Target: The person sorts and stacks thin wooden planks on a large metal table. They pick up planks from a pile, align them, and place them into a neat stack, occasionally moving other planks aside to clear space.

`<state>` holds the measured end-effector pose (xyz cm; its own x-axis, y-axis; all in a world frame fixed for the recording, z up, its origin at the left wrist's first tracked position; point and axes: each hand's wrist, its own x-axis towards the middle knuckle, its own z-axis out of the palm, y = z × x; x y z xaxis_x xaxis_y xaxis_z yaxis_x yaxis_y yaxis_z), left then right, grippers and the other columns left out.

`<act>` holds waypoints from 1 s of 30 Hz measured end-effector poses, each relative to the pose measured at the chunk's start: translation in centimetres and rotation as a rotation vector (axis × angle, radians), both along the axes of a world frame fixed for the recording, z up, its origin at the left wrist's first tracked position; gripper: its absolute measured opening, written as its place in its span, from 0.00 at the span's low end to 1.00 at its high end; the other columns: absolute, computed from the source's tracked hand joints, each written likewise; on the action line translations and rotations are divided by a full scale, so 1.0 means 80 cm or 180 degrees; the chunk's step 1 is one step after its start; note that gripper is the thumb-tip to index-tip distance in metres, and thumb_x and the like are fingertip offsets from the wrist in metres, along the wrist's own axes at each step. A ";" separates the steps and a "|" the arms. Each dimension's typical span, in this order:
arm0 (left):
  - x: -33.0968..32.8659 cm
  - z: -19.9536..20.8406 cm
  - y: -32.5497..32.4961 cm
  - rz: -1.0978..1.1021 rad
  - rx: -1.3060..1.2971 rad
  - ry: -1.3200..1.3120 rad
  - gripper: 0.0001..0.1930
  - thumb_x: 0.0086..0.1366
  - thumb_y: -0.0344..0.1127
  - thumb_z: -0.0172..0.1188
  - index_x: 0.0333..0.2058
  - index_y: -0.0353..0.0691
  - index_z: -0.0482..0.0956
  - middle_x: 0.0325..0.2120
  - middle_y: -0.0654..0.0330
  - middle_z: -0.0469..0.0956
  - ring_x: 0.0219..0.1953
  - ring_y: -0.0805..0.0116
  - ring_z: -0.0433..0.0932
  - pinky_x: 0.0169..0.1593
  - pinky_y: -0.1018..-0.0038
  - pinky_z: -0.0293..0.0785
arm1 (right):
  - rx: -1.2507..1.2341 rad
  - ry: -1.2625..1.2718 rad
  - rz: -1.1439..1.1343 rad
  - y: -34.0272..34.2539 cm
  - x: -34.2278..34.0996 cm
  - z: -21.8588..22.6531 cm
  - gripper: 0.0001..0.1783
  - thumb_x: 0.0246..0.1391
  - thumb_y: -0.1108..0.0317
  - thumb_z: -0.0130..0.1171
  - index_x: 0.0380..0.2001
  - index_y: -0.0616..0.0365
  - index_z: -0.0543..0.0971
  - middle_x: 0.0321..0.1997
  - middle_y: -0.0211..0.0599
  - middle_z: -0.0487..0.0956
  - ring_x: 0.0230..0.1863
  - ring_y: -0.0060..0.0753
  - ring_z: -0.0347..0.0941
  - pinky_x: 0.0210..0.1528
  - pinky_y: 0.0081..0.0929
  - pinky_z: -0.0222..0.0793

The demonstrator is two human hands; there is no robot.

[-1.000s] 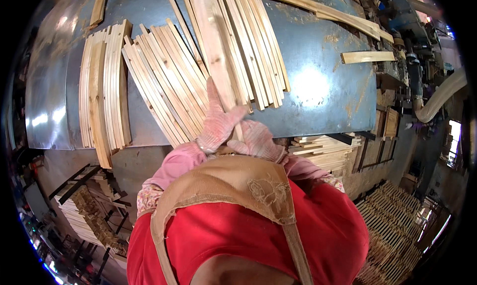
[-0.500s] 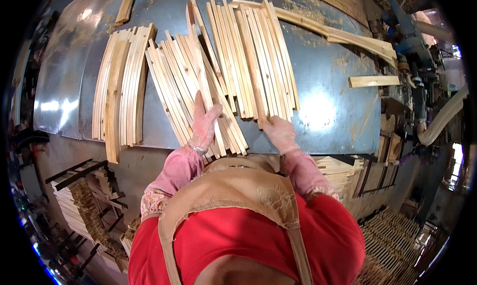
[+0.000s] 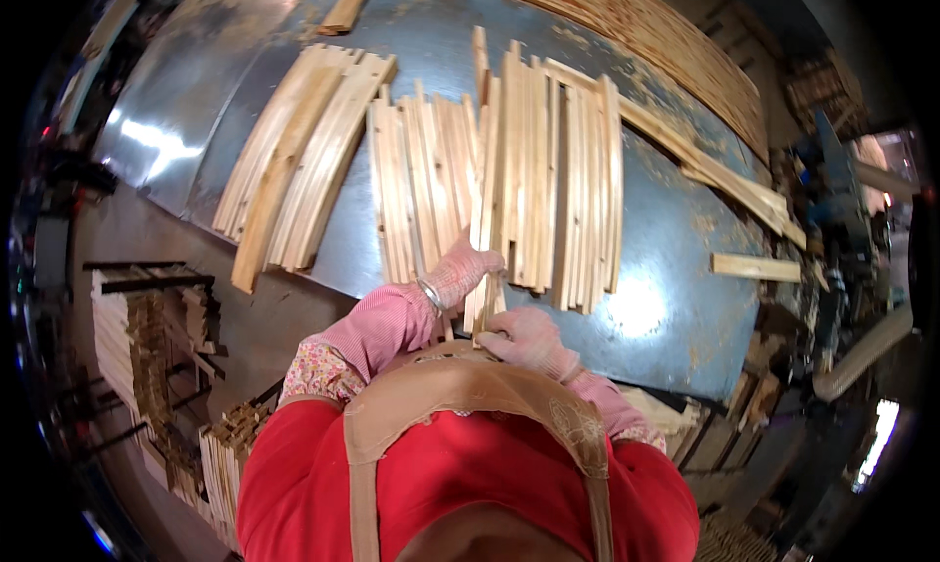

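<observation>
As the left hand (image 3: 465, 273) clasped a pale strip (image 3: 476, 307), its far end pointed toward twelve o'clock.
Head view: the right hand (image 3: 534, 342) curled at five o'clock — hold unclear; a slack left grip might have let the strip knock the loose row (image 3: 587, 200) at one askew.

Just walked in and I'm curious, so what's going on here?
A person in pink gloves is handling wooden strips at a metal-topped table. The left grip holds one pale strip; the right grip is close to its near end, by the brown apron. Other strips lie in side-by-side groups, with a short loose piece off to the right.
</observation>
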<state>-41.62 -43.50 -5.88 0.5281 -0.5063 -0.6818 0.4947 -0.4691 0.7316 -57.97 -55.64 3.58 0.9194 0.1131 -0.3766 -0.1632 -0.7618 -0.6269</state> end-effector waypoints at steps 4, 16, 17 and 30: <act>0.055 0.149 0.065 0.0197 0.0264 -0.0277 0.52 0.59 0.35 0.70 0.76 0.27 0.51 0.52 0.41 0.82 0.52 0.52 0.84 0.59 0.66 0.83 | 0.0245 -0.0628 -0.1221 -0.048 0.008 -0.032 0.22 0.64 0.49 0.65 0.45 0.58 0.88 0.40 0.48 0.89 0.43 0.48 0.87 0.49 0.41 0.81; 0.279 0.043 0.403 0.0135 0.2866 -0.3254 0.31 0.70 0.41 0.65 0.68 0.34 0.74 0.60 0.44 0.79 0.62 0.45 0.78 0.68 0.59 0.73 | 0.0088 -0.1320 -0.3912 -0.312 0.048 -0.174 0.32 0.65 0.55 0.68 0.65 0.63 0.79 0.62 0.46 0.84 0.61 0.39 0.80 0.65 0.33 0.73; 0.272 0.039 0.375 0.0225 0.2857 -0.3579 0.31 0.70 0.42 0.65 0.68 0.36 0.75 0.61 0.43 0.79 0.64 0.43 0.76 0.69 0.57 0.71 | -0.0173 -0.1214 -0.3928 -0.331 0.057 -0.178 0.33 0.64 0.54 0.69 0.66 0.62 0.79 0.64 0.47 0.83 0.63 0.42 0.79 0.67 0.35 0.72; 0.185 -0.056 0.082 0.0781 0.1493 -0.3737 0.40 0.59 0.39 0.74 0.69 0.36 0.71 0.66 0.42 0.72 0.66 0.42 0.73 0.69 0.55 0.71 | -0.1269 0.0284 -0.0737 -0.150 0.445 -0.084 0.46 0.65 0.57 0.61 0.81 0.54 0.55 0.41 0.48 0.87 0.43 0.44 0.88 0.44 0.42 0.82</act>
<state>-26.80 -36.91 -10.33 0.9744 -0.1507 0.1668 -0.2204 -0.7873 0.5758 -22.37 -67.64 -3.14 0.8654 -0.2607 -0.4279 -0.3972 -0.8776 -0.2686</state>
